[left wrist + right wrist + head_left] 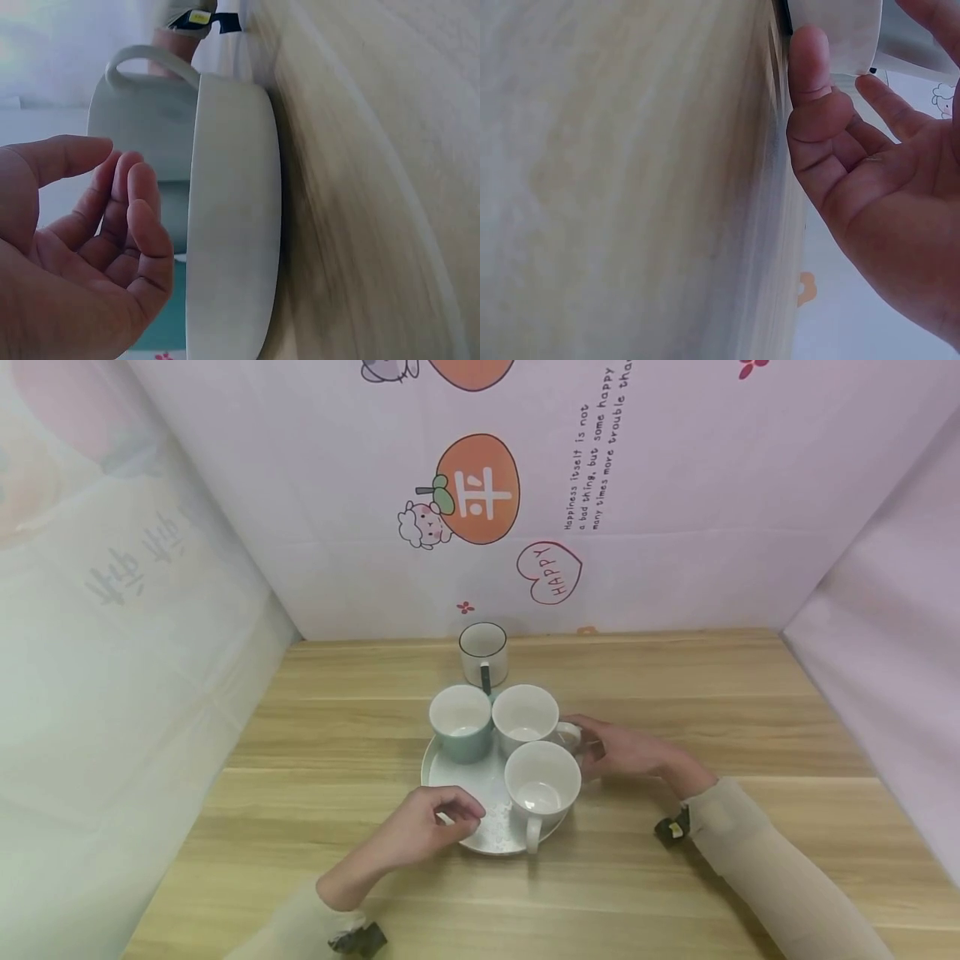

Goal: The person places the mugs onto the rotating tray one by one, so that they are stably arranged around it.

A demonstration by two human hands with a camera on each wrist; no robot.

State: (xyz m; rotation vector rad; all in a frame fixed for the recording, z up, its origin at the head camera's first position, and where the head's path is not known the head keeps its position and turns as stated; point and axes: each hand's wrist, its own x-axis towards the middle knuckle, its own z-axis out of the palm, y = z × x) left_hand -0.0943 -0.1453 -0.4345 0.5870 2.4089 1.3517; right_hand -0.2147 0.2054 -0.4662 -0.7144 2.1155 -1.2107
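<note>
A round white tray (480, 785) stands on the table. On it are a pale green cup (461, 747), a white cup (525, 714) at the back right, and another white cup (542, 777) at the front right, its handle toward me. My left hand (438, 822) is at the tray's front left; in the left wrist view its fingers (146, 217) curl loosely around nothing, beside the tray wall (232, 217). At the tray's right side, my right hand (618, 747) reaches close to the cups. Its fingers (814, 124) bend near the tray wall; contact is unclear.
Behind the tray, a white mug (482, 652) with a dark rim and dark handle stands on the wooden table (337, 727). Printed cloth (345, 527) hangs at the back and along both sides.
</note>
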